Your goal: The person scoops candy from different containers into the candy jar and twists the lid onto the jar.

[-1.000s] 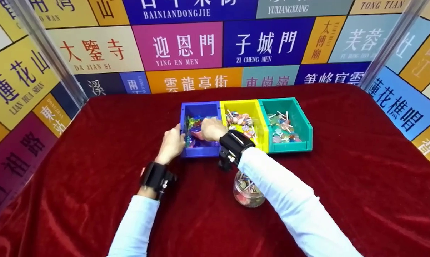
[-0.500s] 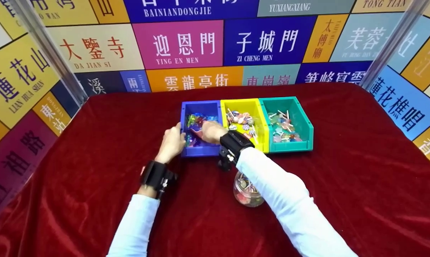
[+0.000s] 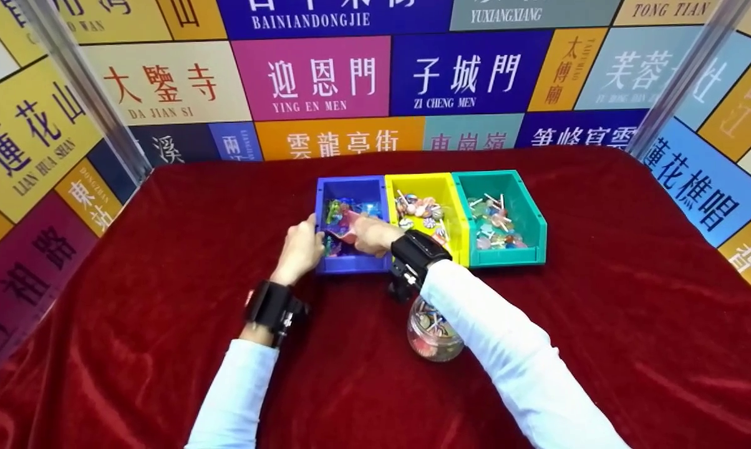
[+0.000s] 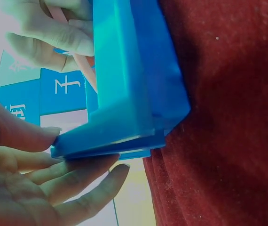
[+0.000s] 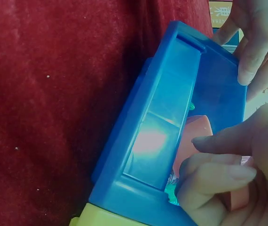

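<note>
My left hand (image 3: 302, 249) grips the left wall of the blue bin (image 3: 352, 267). In the left wrist view, the thumb lies on one side of that wall and the fingers on the other. Over the bin, my right hand (image 3: 375, 236) holds a pink scoop (image 5: 196, 136) by its handle, with the index finger stretched along it. The scoop's end is down inside the bin, near colourful wrapped candies (image 3: 336, 212). My right hand covers part of these candies, so I cannot tell whether any lie in the scoop.
A yellow bin (image 3: 455, 234) and a green bin (image 3: 513, 255) adjoin the blue one on the right, both with lollipops. A glass jar (image 3: 435, 350) with lollipops stands nearer me, partly behind my right forearm. Red cloth (image 3: 194, 249) covers the table.
My right hand has shifted slightly right and toward me within the blue bin, leaving more of the pink scoop visible. The left hand keeps its grip in the same place.
</note>
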A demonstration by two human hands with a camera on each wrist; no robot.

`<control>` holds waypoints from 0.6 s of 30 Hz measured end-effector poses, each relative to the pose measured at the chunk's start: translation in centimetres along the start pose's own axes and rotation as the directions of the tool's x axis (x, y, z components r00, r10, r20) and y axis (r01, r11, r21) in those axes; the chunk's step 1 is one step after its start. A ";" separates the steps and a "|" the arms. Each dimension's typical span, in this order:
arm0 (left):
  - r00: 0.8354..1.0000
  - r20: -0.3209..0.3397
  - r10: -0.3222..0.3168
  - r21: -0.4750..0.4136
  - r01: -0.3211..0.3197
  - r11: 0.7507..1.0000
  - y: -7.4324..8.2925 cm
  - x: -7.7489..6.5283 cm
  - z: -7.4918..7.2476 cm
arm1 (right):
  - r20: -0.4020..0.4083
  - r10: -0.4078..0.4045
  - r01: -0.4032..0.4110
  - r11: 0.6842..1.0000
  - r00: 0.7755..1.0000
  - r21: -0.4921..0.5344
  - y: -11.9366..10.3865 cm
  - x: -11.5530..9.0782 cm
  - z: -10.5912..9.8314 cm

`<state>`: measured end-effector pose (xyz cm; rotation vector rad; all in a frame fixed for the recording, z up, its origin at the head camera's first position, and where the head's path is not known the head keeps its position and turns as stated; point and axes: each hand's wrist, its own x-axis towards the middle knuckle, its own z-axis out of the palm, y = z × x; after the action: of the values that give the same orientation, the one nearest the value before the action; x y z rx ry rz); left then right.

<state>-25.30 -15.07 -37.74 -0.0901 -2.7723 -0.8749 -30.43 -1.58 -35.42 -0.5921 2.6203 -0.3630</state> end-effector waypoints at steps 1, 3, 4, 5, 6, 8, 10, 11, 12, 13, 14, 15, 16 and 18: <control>1.000 -0.002 0.002 0.000 -0.002 1.000 0.0 0.0 0.0 | -0.001 -0.001 0.001 1.000 1.000 -0.001 0.0 0.0 0.0; 1.000 -0.004 0.002 -0.002 -0.002 1.000 0.0 0.0 0.0 | -0.003 0.000 0.000 1.000 1.000 -0.008 0.1 -0.1 0.0; 1.000 -0.003 0.001 -0.002 -0.001 1.000 0.0 0.0 0.0 | -0.001 0.008 -0.008 1.000 1.000 -0.007 0.1 -0.1 0.0; 1.000 -0.001 -0.001 -0.005 0.001 1.000 0.0 0.0 0.0 | 0.000 0.015 -0.015 1.000 1.000 -0.011 0.1 -0.2 0.1; 1.000 0.001 0.001 -0.002 -0.001 1.000 0.0 0.0 0.0 | 0.002 0.023 -0.023 1.000 1.000 -0.009 0.1 -0.2 0.1; 1.000 0.004 -0.005 -0.007 0.005 1.000 0.1 0.0 0.0 | 0.007 0.042 -0.042 0.999 0.999 0.003 0.0 -0.3 0.1; 1.000 0.008 -0.006 -0.008 0.006 1.000 0.1 0.0 0.0 | 0.011 0.067 -0.068 0.997 0.998 0.037 0.0 -0.4 0.1; 1.000 0.010 -0.005 -0.008 0.005 1.000 0.1 0.0 -0.1 | 0.008 0.075 -0.075 0.996 0.997 0.050 -0.1 -0.4 0.1; 1.000 0.009 -0.005 -0.006 0.005 1.000 0.0 0.0 -0.1 | 0.007 0.082 -0.082 0.994 0.997 0.071 -0.1 -0.4 0.1; 1.000 0.009 -0.009 -0.009 0.009 1.000 0.0 0.0 -0.1 | 0.006 0.085 -0.085 0.993 0.996 0.085 -0.1 -0.5 0.1; 1.000 0.010 -0.010 -0.009 0.010 1.000 0.0 0.1 -0.1 | 0.005 0.085 -0.086 0.992 0.996 0.095 -0.1 -0.6 0.0; 1.000 0.013 -0.013 -0.005 0.013 1.000 0.0 0.1 -0.2 | 0.006 0.085 -0.085 0.991 0.996 0.106 -0.1 -0.6 0.0; 1.000 0.016 -0.015 -0.003 0.015 1.000 0.0 0.0 -0.2 | 0.005 0.086 -0.086 0.991 0.996 0.098 -0.1 -0.6 -0.1; 1.000 0.022 -0.023 0.002 0.023 1.000 0.0 0.0 -0.2 | -0.014 0.054 -0.052 0.992 0.998 0.111 0.6 0.3 0.4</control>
<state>-25.30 -15.21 -37.62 -0.0685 -2.7997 -0.8821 -30.72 -1.20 -36.05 -0.4836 2.6069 -0.4947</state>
